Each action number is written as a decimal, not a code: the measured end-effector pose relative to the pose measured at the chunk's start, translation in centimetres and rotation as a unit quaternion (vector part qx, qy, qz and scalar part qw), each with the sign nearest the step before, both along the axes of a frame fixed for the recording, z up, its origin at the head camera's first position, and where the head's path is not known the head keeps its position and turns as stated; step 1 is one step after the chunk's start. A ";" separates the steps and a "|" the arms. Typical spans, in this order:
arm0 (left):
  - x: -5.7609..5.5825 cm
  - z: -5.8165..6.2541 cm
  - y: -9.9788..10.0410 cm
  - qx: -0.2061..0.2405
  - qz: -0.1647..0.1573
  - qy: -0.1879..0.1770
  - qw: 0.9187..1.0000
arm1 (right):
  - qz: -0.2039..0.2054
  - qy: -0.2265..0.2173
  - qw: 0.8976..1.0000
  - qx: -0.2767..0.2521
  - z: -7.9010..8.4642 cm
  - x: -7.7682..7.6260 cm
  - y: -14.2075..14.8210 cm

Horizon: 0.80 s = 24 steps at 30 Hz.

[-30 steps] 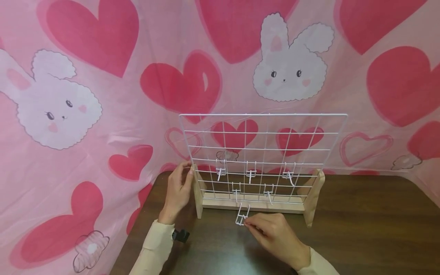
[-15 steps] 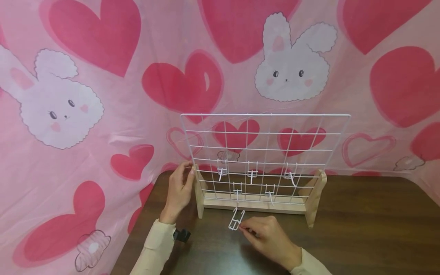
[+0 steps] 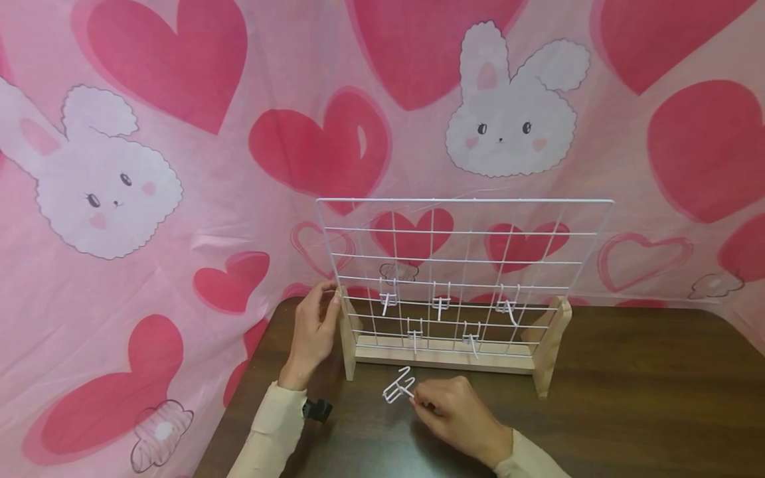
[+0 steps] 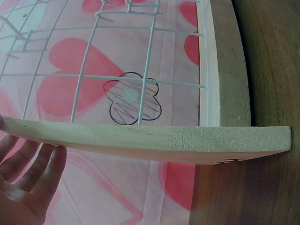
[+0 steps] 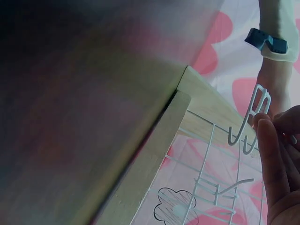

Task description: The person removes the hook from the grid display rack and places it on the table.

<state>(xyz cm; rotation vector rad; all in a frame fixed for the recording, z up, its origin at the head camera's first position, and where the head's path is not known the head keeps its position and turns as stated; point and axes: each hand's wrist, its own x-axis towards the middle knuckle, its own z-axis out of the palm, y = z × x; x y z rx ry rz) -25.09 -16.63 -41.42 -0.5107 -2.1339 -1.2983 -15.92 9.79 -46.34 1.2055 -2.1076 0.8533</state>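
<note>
A white wire grid rack (image 3: 466, 262) stands upright on two wooden side panels (image 3: 550, 348) joined by a bottom rail. My left hand (image 3: 312, 328) holds the top of its left side panel (image 4: 140, 138); in the left wrist view several fingers lie against that panel's outer face. My right hand (image 3: 457, 415) pinches a white double wire hook (image 3: 399, 388) by its prong, in front of the rail and apart from the grid. In the right wrist view, the hook's two curved ends (image 5: 238, 138) point toward the grid.
Several similar white hooks (image 3: 441, 302) hang on the grid in two rows. The rack rests on a dark wooden table (image 3: 645, 385). Behind it hangs a pink cloth (image 3: 418, 153) printed with hearts and rabbits. A black wrist device (image 3: 318, 409) sits under the left sleeve.
My right hand has moved a little left and toward me with the hook, turning it so its curved ends tilt to the right. My left hand stays on the side panel.
</note>
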 end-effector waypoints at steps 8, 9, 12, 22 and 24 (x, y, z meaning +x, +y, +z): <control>-0.2 -0.5 -0.3 -0.005 -0.009 0.004 1.000 | -0.004 -0.002 1.000 0.022 -0.2 -0.6 -0.7; -0.3 -0.5 -0.3 -0.005 -0.008 0.005 1.000 | -0.005 -0.001 1.000 0.026 -0.3 -0.7 -0.8; -0.3 -0.4 -0.2 -0.002 -0.005 0.003 1.000 | -0.014 0.003 0.999 0.044 -0.3 -1.0 -1.2; 1.8 2.3 1.0 0.004 -0.004 0.011 1.000 | -0.005 -0.037 0.995 0.093 -0.5 -1.6 -1.9; 2.1 2.6 1.0 0.002 -0.003 0.009 1.000 | -0.002 -0.051 0.994 0.099 -0.6 -1.8 -1.9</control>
